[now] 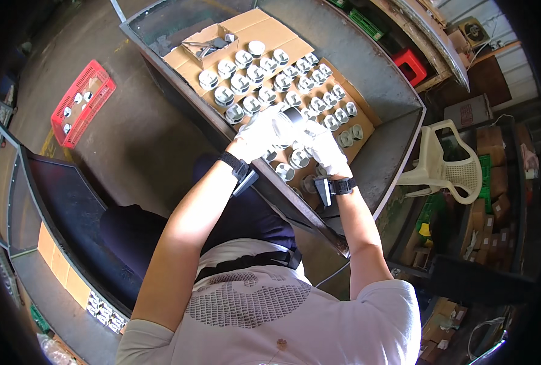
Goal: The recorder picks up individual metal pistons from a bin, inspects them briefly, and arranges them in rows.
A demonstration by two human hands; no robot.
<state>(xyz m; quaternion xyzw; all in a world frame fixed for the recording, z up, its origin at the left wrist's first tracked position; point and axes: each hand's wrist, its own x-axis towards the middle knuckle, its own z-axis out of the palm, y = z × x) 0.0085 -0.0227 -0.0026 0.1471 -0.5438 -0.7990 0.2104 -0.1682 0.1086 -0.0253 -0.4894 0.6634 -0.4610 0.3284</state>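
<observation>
White gloves cover both of my hands, which meet over the near side of a metal-walled bench. My left hand (257, 135) is closed around a metal piston (282, 126) with a dark round end. From the other side my right hand (326, 148) has its bent fingers against the same piston. Strong light washes out the gloves, so the exact finger contact is hard to read. Beneath and beyond them, several silvery pistons (240, 83) stand in rows on brown cardboard (276, 36).
An open cardboard box (209, 45) with dark tools sits at the bench's far left. A red crate (83, 103) with a few pistons lies on the floor at left. At right are a cream plastic chair (441, 159) and shelves of boxes. The bench's raised metal edge (307, 213) runs below my wrists.
</observation>
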